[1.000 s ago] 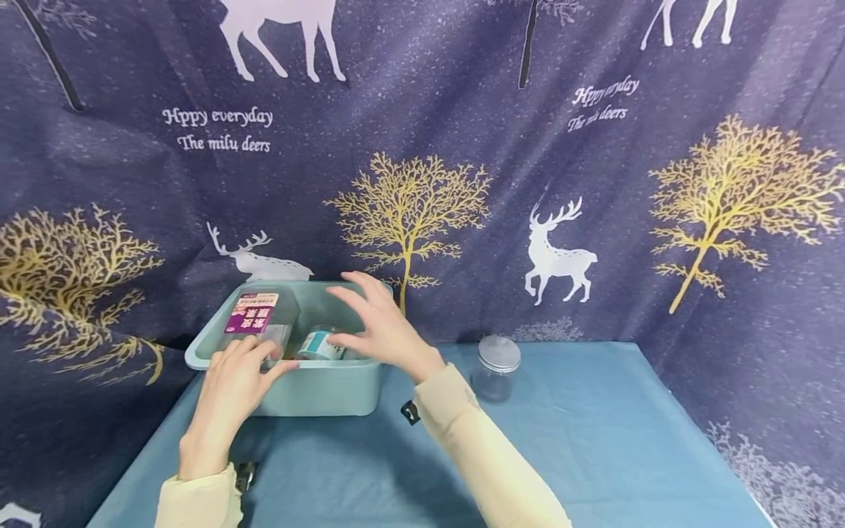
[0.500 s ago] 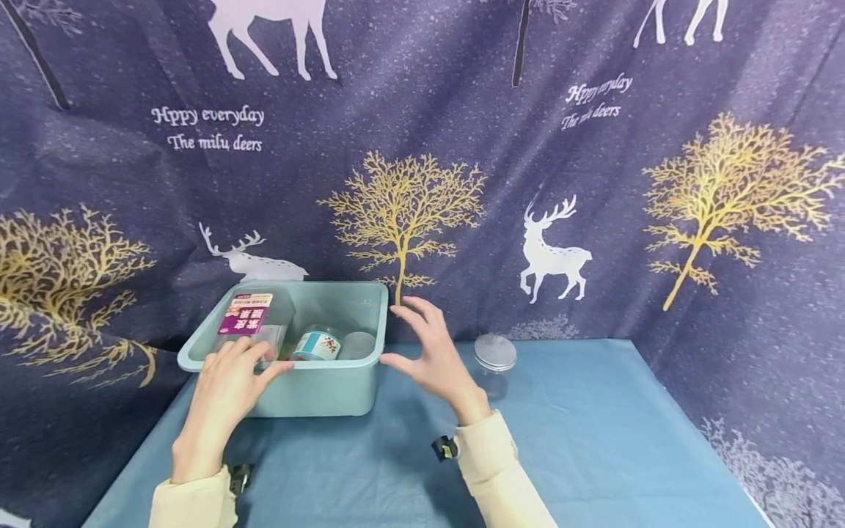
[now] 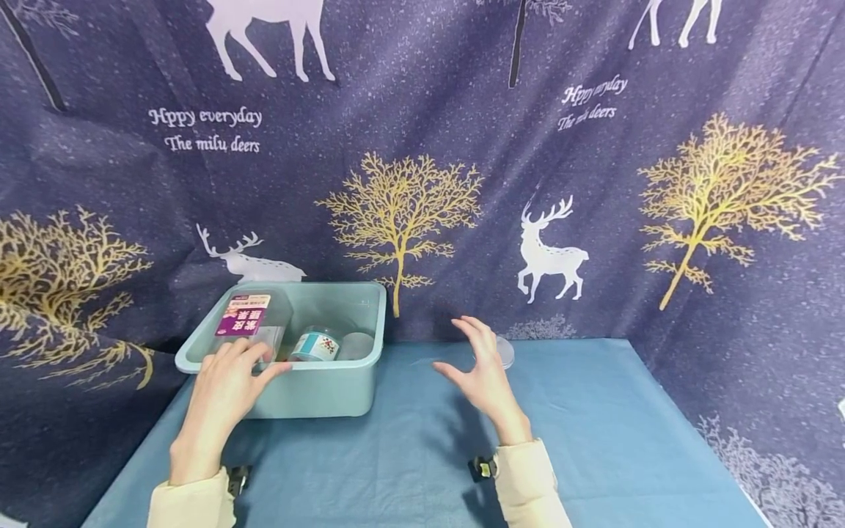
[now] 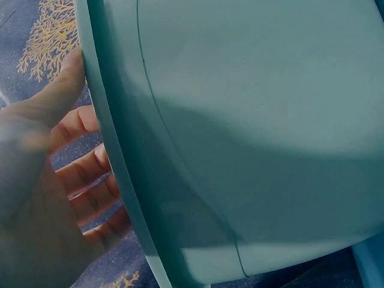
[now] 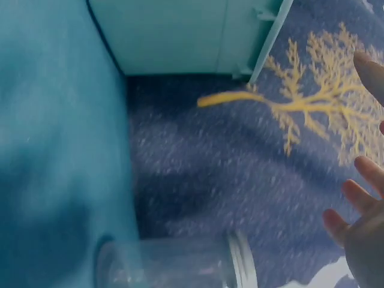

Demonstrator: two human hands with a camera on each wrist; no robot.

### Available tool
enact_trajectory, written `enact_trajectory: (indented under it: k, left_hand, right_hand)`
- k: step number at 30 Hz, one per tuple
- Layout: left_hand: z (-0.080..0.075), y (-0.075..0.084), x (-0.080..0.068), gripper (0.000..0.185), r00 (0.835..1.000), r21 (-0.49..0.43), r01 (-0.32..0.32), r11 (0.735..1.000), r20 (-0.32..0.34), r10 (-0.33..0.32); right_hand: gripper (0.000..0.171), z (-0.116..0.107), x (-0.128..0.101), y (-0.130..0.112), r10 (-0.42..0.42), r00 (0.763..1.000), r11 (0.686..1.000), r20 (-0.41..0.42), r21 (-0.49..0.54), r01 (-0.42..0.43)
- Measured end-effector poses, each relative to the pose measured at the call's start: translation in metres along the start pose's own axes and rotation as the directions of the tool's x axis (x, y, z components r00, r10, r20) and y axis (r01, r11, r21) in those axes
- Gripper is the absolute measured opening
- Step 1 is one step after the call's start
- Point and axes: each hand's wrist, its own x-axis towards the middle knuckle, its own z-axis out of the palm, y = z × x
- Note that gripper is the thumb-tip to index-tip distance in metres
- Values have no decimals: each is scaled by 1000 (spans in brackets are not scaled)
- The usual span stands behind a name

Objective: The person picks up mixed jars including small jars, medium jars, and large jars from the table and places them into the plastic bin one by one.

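Note:
My left hand (image 3: pixel 221 385) rests at the near rim of a teal plastic bin (image 3: pixel 317 390), fingers loosely bent over the edge. Its thumb and fingertips meet the rim (image 4: pixel 114 150) in the left wrist view. Inside the bin lie a clear container with a purple label (image 3: pixel 243 317), a small jar with a blue-and-white label (image 3: pixel 317 345) and a round pale lid or jar end (image 3: pixel 356 347). My right hand (image 3: pixel 487 385) hangs over the table, fingers and thumb spread, holding nothing. Behind it is a clear jar (image 3: pixel 507 352) with a silver lid, mostly hidden; the right wrist view shows the jar (image 5: pixel 174 264) upright.
A blue cloth (image 3: pixel 607 433) covers the table. Close behind it hangs a dark purple curtain (image 3: pixel 422 95) printed with white deer and golden trees. The bin stands at the back left, near the curtain.
My right hand has moved from over the bin to the right, in front of the silver-lidded jar, which it now mostly hides. The left hand has stayed at the rim.

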Motion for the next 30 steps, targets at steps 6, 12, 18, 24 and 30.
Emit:
enact_trajectory:
  k: [6,12,18,24,30]
  left_hand:
    - [1,0,0,29,1000,-4,-13,1000,-25,13]
    - [-1,0,0,28,1000,-7,0,1000,-17,0]
    - [-5,-1,1,28,1000,-3,-1,1000,-13,1]
    - [-6,-1,-1,28,1000,-3,12,1000,6,-12]
    - [-1,0,-1,27,1000,-5,16,1000,17,-16]
  right_hand:
    - [74,-7,-17,20,84,993,996,-79,-29,-87]
    - [73,-12,-32,40,153,976,987,-154,-33,-160]
    - [79,-17,-39,56,277,943,959,-185,-11,-284]
    - [88,-20,-47,67,444,878,896,-179,64,-440]
    - [93,-22,-52,75,559,814,829,-160,135,-543]
